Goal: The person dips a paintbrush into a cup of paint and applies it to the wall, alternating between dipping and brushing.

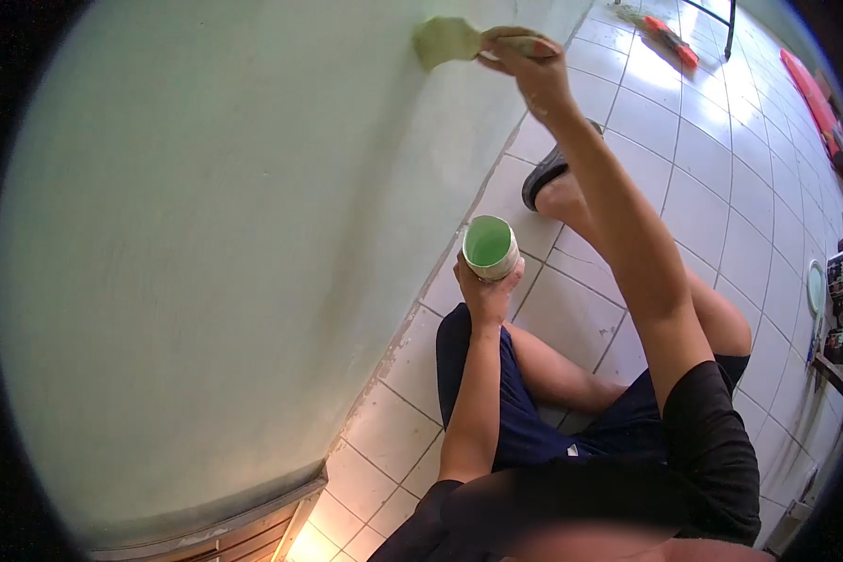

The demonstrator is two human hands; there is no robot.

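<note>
My right hand [532, 64] is closed round the handle of a wide paintbrush [445, 43], arm stretched far forward. The brush's pale green bristles lie against or very close to the light green wall [206, 187]. Lower down, my left hand [487, 292] grips a paint cup [490, 245] from below and the sides. Its mouth faces up toward me, and green paint coats the inside; how full it is I cannot tell.
I sit on a white tiled floor [571, 290] beside the wall, legs folded. A red-handled broom-like tool [670, 42] lies farther ahead. Paint containers [838, 281] and a red object [810, 89] are at the right. A wooden frame [253, 520] stands at the lower left.
</note>
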